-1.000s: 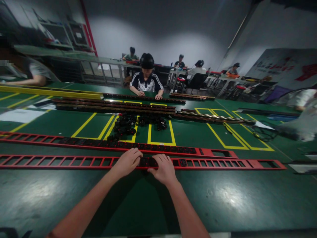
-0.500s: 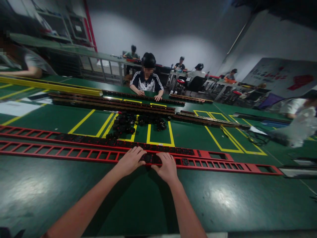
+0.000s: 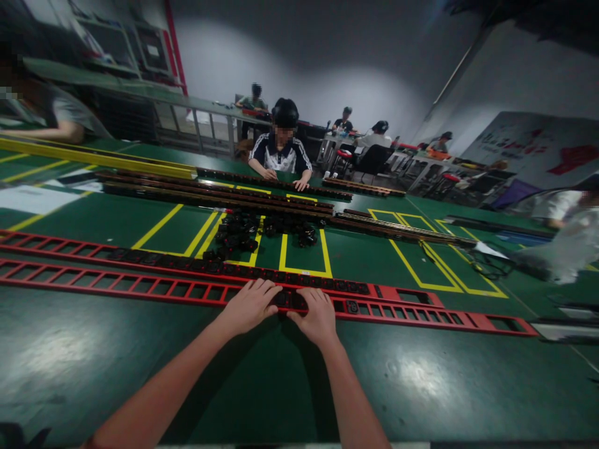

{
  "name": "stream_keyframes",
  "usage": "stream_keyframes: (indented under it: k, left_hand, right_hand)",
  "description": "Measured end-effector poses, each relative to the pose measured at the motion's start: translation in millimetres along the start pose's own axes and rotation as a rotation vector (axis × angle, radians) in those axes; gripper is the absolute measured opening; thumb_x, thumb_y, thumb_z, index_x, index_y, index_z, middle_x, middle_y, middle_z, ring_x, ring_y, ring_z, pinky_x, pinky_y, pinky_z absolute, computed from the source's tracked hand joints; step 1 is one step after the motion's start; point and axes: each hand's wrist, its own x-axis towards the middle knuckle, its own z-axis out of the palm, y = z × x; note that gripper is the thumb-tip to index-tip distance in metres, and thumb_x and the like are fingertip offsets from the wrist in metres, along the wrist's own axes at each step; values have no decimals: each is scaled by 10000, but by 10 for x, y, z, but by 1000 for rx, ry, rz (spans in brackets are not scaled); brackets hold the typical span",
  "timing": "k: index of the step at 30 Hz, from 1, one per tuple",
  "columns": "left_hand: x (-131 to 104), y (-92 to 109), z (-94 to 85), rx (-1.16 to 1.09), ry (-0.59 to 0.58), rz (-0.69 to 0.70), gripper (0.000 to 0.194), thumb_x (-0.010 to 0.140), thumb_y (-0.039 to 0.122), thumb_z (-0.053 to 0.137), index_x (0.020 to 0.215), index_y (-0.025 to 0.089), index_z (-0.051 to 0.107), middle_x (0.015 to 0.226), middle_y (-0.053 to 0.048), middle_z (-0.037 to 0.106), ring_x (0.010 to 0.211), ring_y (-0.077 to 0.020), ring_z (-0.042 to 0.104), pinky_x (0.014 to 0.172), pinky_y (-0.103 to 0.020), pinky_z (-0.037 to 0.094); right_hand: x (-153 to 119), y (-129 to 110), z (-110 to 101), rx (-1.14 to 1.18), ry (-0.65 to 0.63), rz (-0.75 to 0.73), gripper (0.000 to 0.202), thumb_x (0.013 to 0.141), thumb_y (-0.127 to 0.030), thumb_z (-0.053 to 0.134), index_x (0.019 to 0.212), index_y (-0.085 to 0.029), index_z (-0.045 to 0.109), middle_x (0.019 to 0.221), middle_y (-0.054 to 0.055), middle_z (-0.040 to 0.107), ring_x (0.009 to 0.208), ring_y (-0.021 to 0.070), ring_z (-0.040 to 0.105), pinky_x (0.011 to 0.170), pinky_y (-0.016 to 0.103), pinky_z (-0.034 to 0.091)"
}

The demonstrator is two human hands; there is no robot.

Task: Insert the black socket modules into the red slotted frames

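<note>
On the near red slotted rail (image 3: pixel 187 290), my left hand (image 3: pixel 250 305) and my right hand (image 3: pixel 314 313) rest side by side. Their fingers curl over its far edge while the thumbs press from the near edge. Between the hands sits a black socket piece (image 3: pixel 283 299), seated in the slots and partly covered by fingers. Just right of my right hand another black socket (image 3: pixel 352 306) is set in the same rail. Behind it runs a second red rail (image 3: pixel 428 299), its middle slots filled with a row of black sockets (image 3: pixel 215 267).
Loose black sockets (image 3: pixel 236 234) lie heaped beyond the rails. Long dark strips (image 3: pixel 219 194) and a yellow bar (image 3: pixel 140 168) cross the green table (image 3: pixel 421 386), which has yellow taped outlines. A co-worker (image 3: pixel 281 149) sits opposite. Clear plastic wrap (image 3: pixel 552 249) lies right.
The view has shifted slightly. Both hands keep almost the same places on the near rail, and the socket between them looks unmoved.
</note>
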Motion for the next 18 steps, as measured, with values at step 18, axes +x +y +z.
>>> stream_keyframes:
  k: [18]
  left_hand:
    - [342,-1114,-294,196,154,-630,427,933,339,434,1326,239,568,1363,-120,547,1114,-307,612,1005,-484,430]
  right_hand:
    - [6,-29,-28,-26,-23,18,465,775,-439,752,1175,-248,614,1179,61,666,1103,258,571,954,411,415]
